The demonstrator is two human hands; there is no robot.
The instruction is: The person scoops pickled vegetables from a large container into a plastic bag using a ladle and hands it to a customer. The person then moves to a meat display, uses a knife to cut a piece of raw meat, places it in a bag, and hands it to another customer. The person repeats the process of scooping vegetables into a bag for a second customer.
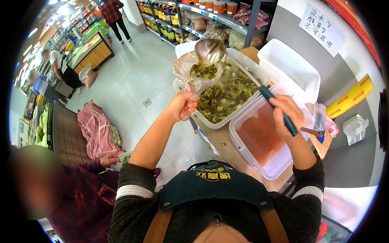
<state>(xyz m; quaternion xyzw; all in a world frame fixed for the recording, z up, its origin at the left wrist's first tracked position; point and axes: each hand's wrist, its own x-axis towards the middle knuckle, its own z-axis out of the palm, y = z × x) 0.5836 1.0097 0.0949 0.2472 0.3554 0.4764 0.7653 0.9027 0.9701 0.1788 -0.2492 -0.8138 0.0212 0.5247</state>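
Observation:
My right hand (287, 117) grips the dark green handle of a metal ladle (211, 50). The ladle's bowl is tilted over the mouth of a clear plastic bag (184, 65), which my left hand (184, 104) holds by its gathered side. Chopped pickled greens (203, 70) lie in the bag under the ladle. Below both is a translucent plastic tub (212, 124) filled with more pickled greens (217, 101) in liquid. Beside it, under my right hand, stands a second tub (267, 176) holding reddish-brown liquid (258, 133).
A white bin (290, 71) stands behind the tubs on the wooden table (222, 144). Stocked shelves (209, 13) rise beyond. A yellow roll (349, 97) and a handwritten sign (322, 29) are at right. Close on my left is a person (88, 194); other people stand farther off.

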